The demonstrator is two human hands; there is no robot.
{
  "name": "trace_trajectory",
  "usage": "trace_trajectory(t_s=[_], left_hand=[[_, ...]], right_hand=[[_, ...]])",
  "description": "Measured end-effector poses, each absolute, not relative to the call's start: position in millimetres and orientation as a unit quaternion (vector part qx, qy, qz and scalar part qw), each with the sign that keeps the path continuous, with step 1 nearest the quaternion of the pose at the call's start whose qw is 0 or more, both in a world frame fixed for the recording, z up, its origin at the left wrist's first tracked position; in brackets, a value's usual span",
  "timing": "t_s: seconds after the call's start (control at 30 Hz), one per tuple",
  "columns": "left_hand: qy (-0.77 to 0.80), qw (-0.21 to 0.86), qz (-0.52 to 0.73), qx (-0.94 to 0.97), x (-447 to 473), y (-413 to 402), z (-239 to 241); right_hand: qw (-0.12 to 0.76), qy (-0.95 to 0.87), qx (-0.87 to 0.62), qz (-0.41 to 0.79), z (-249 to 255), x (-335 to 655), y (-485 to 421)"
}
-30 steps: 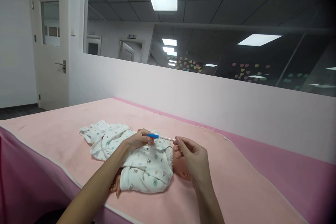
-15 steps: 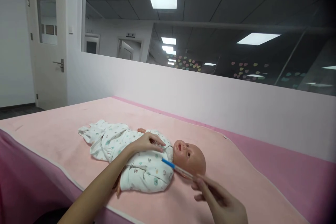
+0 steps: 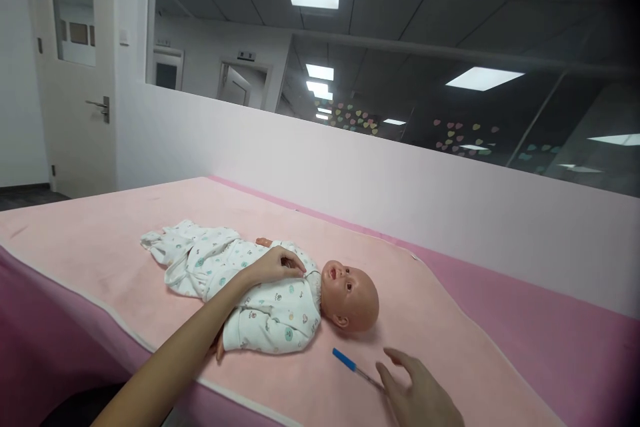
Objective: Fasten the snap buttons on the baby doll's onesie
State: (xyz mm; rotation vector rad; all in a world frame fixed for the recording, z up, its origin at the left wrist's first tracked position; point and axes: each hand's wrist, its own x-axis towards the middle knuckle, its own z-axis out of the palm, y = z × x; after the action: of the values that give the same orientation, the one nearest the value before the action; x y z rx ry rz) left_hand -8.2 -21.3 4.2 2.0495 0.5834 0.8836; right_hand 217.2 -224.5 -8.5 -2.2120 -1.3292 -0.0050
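Observation:
A baby doll [image 3: 350, 288] in a white printed sleepsuit [image 3: 250, 293] lies on its back on a pink padded mat [image 3: 450, 320], head to the right. My left hand [image 3: 275, 265] rests on the doll's chest, fingers laid loosely over the cloth and holding nothing. A thin thermometer with a blue end [image 3: 356, 368] lies on the mat in front of the doll's head. My right hand [image 3: 420, 397] hovers low at the bottom edge, fingers apart, thumb tip at the thermometer's clear end.
A low pale wall [image 3: 400, 200] topped by a glass partition runs behind the mat. A white door [image 3: 70, 73] stands at the far left. The mat's near edge [image 3: 125, 337] drops to a darker pink side.
My right hand carried the thermometer from above the doll's chest down to the mat and let go of it. My left hand settled onto the chest. The view shifted slightly.

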Motion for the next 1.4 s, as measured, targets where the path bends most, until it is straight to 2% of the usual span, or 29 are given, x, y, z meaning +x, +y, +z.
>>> trace_trajectory(t_s=[0.1,0.23,0.33,0.4,0.6,0.77,0.83,1.03,1.4], left_hand=[[0.235,0.405,0.346,0.813,-8.4,-22.4,4.4],[0.230,0.427,0.329,0.810,-8.2,-21.1,3.2],[0.208,0.481,0.341,0.781,-7.3,-18.1,2.9],[0.200,0.527,0.353,0.747,-6.9,-16.4,3.4],[0.217,0.615,0.361,0.666,-9.0,-17.3,5.1],[0.217,0.638,0.360,0.645,-12.2,-18.3,4.8],[0.224,0.630,0.371,0.645,-12.9,-16.9,3.7],[0.232,0.626,0.368,0.648,-12.9,-14.1,2.9],[0.238,0.604,0.394,0.650,-10.8,-11.4,-1.1]], right_hand=[[0.298,-0.599,-0.743,-0.016,10.2,171.3,-193.4],[0.232,-0.683,-0.692,-0.038,14.9,121.5,-140.3],[0.224,-0.687,-0.687,-0.073,4.2,110.9,-110.7],[0.258,-0.685,-0.677,-0.076,-4.7,112.1,-100.3],[0.446,-0.665,-0.593,-0.084,-25.1,117.4,-95.8],[0.497,-0.632,-0.587,-0.094,-33.8,114.2,-97.3],[0.485,-0.639,-0.589,-0.093,-34.9,113.6,-98.1],[0.367,-0.675,-0.628,-0.122,-33.5,111.8,-100.7],[0.396,-0.668,-0.615,-0.133,-42.7,114.5,-95.9]])
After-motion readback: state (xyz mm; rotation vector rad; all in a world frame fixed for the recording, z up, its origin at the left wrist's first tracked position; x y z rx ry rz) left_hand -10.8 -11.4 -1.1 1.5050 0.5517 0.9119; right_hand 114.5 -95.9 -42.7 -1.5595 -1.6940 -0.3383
